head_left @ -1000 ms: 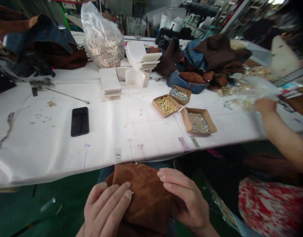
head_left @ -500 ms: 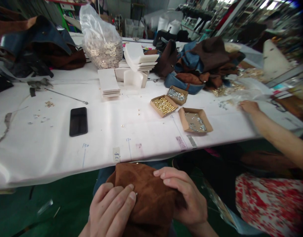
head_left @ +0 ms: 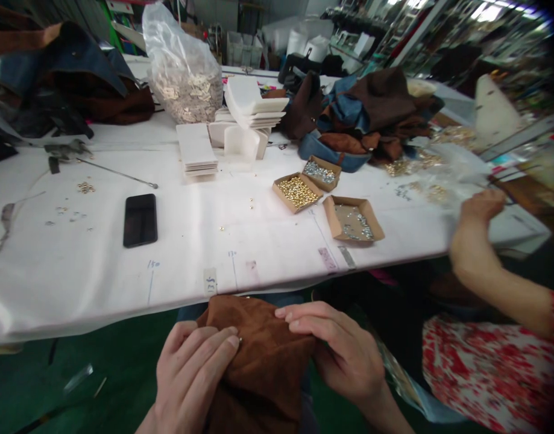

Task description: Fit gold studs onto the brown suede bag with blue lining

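Observation:
A piece of brown suede-like fabric lies over my lap at the table's front edge, bunched between both hands. On its left side my left hand grips the cloth, fingertips beside a small shiny stud. My right hand pinches the right part of the fabric, fingers on top and the thumb out of sight underneath. Another tiny stud shows at the fabric's far edge.
On the white table are a black phone, a box of gold studs, two boxes with silver pieces, white card stacks and a filled plastic bag. At right, a co-worker's hand rests near plastic bags.
My hands and the fabric have shifted slightly left and up in view. The co-worker's hand has moved right, away from the loose silver pieces, and the forearm is now bent up.

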A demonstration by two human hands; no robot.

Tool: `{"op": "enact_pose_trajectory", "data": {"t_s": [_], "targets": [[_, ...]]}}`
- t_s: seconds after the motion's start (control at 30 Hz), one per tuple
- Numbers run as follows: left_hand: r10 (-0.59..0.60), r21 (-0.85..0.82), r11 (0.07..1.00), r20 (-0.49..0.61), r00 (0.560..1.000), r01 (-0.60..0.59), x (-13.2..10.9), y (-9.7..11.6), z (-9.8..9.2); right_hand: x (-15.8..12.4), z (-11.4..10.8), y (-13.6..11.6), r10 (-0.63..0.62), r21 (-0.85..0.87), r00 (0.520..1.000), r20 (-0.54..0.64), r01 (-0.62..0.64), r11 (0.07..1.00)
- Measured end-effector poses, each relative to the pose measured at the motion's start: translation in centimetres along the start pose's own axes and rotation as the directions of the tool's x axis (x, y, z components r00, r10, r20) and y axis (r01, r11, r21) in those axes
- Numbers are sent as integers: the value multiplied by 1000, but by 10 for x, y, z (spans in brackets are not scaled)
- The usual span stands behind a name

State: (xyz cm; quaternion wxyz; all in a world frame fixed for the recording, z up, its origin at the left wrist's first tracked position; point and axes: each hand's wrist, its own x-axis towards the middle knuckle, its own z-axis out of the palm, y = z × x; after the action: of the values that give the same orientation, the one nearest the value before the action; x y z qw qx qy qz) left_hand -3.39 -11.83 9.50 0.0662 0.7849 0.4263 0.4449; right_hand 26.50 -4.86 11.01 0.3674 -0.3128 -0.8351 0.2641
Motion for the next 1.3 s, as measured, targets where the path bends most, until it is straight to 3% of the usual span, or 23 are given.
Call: {"op": "enact_pose_trajectory", "data": {"t_s": [0.17, 0.3, 0.7, 1.0, 1.1, 1.2, 1.3], "targets": [[32, 9, 999, -31, 999, -32, -4, 1, 5, 0, 3, -5, 40, 29, 998, -57, -38, 999], [38, 3, 999, 36, 999, -39, -7, 2, 3, -1, 11, -7, 40, 34, 995, -94, -37, 999], [70, -19, 997, 49, 996, -69, 4, 9, 4, -13, 10, -8, -72, -184, 983, -169, 41, 982], [-85, -169, 983, -63, 994, 73, 24, 11, 14, -17, 8, -6, -89, -228, 992, -94, 66, 971], [-172, -223, 965, -139, 975, 138, 28, 6, 28, -22, 16, -1, -56, -264, 986, -154, 13, 964], [-273, -206, 945, -64, 960, 255, 29, -12, 46, -17, 24, 12, 45, -274, 966, -255, -117, 954], [-375, -178, 909, 37, 926, 376, 28, -40, 62, -7, 22, 27, 157, -220, 957, -242, -212, 952]]}}
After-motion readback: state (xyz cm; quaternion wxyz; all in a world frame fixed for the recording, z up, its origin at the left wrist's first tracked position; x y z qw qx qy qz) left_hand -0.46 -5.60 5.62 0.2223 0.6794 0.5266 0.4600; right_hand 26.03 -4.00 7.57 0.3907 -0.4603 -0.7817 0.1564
